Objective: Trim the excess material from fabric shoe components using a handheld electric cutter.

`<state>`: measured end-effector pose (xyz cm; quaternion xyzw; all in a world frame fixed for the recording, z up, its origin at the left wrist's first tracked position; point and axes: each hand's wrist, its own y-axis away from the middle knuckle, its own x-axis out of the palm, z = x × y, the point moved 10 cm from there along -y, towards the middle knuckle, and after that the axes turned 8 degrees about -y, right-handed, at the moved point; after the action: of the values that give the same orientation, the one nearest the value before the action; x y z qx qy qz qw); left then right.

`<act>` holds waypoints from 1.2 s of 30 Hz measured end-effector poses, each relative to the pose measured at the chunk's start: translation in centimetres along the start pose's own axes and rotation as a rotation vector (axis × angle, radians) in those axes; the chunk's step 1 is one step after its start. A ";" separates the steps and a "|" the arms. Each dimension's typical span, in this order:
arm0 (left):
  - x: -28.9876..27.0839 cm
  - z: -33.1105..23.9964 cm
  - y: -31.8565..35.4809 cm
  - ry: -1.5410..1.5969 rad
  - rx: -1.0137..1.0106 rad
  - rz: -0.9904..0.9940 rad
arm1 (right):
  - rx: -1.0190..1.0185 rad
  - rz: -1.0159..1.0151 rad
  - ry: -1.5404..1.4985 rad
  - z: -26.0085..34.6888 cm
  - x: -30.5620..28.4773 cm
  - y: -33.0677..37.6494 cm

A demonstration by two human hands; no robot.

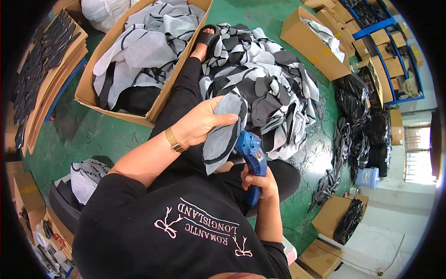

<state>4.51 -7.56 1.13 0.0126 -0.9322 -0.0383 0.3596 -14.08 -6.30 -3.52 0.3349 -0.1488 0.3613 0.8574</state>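
Note:
My left hand (200, 122), with a gold watch on its wrist, pinches a grey fabric piece (216, 145) between thumb and fingers. The piece is long and pointed, edged with a black strip. My right hand (264, 183) is wrapped round the handle of a blue handheld power tool (252, 149). The tool's head sits right beside the right edge of the fabric; whether they touch, I cannot tell. Beyond my hands, a large heap of grey and black fabric pieces (274, 100) lies on the floor.
To the left of my outstretched leg stands a cardboard box (160, 100) holding more grey fabric pieces. Black items lie on stacked boards (60, 79) at far left. On the right are another carton (309, 44), black plastic bags (355, 95) and blue shelving (371, 27). Scraps litter the green floor.

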 end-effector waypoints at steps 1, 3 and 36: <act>-0.1 0.2 -0.1 -0.020 0.002 -0.008 | -0.004 0.019 -0.027 -0.1 0.0 0.0; 0.0 0.4 -0.3 -0.043 0.014 -0.006 | 0.012 0.040 -0.092 -0.5 0.3 -0.2; 0.9 0.5 -0.5 -0.120 -0.006 0.055 | 0.038 0.012 -0.040 -0.8 -0.3 0.6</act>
<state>3.56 -8.11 1.32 -0.0164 -0.9521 -0.0320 0.3038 -14.73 -5.66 -3.97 0.3574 -0.1611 0.3624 0.8455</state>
